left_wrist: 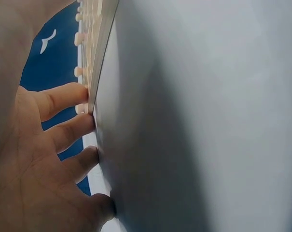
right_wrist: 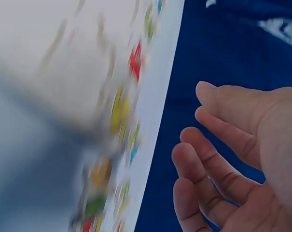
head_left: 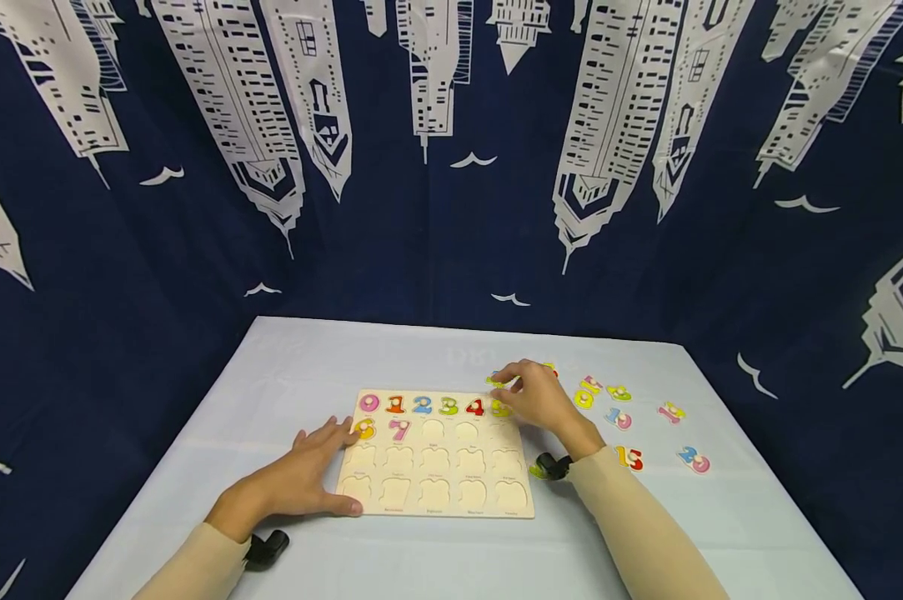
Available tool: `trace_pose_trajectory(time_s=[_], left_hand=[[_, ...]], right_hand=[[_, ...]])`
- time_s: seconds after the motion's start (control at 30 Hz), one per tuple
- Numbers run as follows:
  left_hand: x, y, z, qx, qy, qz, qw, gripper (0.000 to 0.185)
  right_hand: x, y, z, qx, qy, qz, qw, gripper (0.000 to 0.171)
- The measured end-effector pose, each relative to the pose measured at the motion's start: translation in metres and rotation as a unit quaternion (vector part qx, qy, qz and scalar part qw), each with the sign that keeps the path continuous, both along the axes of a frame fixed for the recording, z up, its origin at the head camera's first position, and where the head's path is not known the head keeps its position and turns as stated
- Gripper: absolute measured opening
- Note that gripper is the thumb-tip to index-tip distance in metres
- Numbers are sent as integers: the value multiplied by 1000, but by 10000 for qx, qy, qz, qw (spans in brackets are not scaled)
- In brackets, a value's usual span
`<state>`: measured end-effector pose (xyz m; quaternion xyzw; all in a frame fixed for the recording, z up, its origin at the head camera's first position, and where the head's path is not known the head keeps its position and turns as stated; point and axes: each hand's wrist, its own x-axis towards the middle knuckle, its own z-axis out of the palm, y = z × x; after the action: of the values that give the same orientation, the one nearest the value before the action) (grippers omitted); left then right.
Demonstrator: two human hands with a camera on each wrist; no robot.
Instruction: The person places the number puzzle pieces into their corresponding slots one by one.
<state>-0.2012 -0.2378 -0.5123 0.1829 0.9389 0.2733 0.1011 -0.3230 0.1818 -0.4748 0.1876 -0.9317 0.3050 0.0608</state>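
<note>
loose number pieces 15 (head_left: pixel 629 457) and 20 (head_left: pixel 694 460) lie on the pale worktop (head_left: pixel 308 358) off to the right of the hand, navy skyscraper-print curtain (head_left: pixel 436 167) hangs behind

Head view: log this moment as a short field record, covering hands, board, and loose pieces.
left hand: rests flat on the puzzle board's left edge
right hand: over the board's upper right corner, fingers relaxed, holding nothing
placed numbers: 0 to 5 in the top row, 6 and 7 below
loose number pieces: on the table, right of the board
</note>
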Motion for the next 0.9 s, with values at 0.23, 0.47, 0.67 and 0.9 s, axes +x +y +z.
trace_pose_trajectory(time_s=[0.23,0.47,0.67,0.9], left_hand=[[0,0,-3,-18,-20,15,10000,131],[-2,-2,-4,-41,41,4,10000,128],[-3,-2,-4,-37,28,27,10000,128],[-2,0,-4,-52,10,9,10000,126]], right_hand=[[-9,55,-4,135,-210,-621,9978,37],[-16,92,-8,266,-344,-959,9944,43],[-19,113,-14,316,-490,-1024,9930,44],[-15,127,-22,348,-719,-1117,9905,38]])
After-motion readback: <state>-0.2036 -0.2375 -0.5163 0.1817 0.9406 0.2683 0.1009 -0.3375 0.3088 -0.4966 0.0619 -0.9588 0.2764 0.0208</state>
